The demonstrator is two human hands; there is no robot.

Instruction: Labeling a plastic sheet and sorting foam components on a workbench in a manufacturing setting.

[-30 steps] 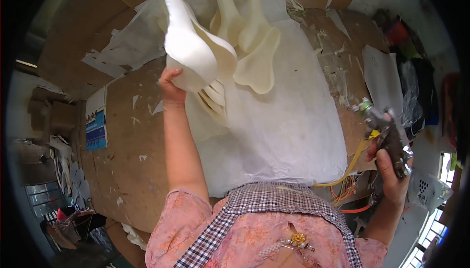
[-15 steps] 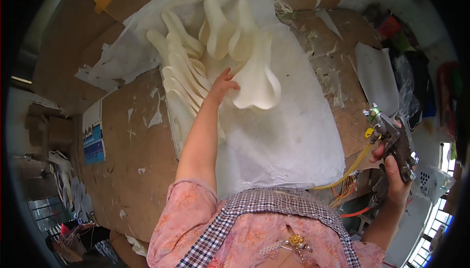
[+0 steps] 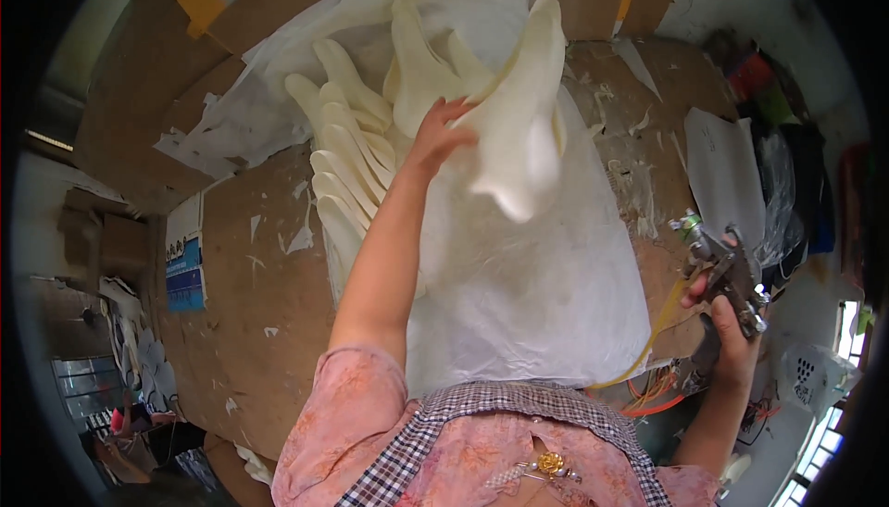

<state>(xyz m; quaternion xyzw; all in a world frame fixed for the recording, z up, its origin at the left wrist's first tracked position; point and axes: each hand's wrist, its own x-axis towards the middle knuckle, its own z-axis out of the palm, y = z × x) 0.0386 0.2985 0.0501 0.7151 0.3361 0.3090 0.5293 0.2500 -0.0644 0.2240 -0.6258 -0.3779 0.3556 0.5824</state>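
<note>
My left hand (image 3: 443,137) reaches over the table with its fingers spread, at the left edge of a cream moulded piece (image 3: 519,123). The piece is shaped like a bike saddle, narrow at the far end and flared at the near end. It stands tilted, its near end smeared by motion. Behind the hand lies another cream piece (image 3: 412,72), and to its left several more overlap in a row (image 3: 347,160). At the right, clear of the table covering, my right hand (image 3: 732,322) grips a metal spray gun (image 3: 722,266) with a yellow hose (image 3: 662,322).
White sheeting (image 3: 537,303) covers the middle of the work surface. Scrap-strewn brown cardboard (image 3: 250,275) lies on the left. A white sheet (image 3: 722,160) and clear plastic (image 3: 780,187) are at the right. Orange tubing (image 3: 653,400) runs below the table edge; a white perforated basket (image 3: 815,373) hangs nearby.
The cream piece by my left hand has swung its narrow end to the right and tilted. My left hand has shifted slightly right with fingers spread. The spray gun stays in my right hand.
</note>
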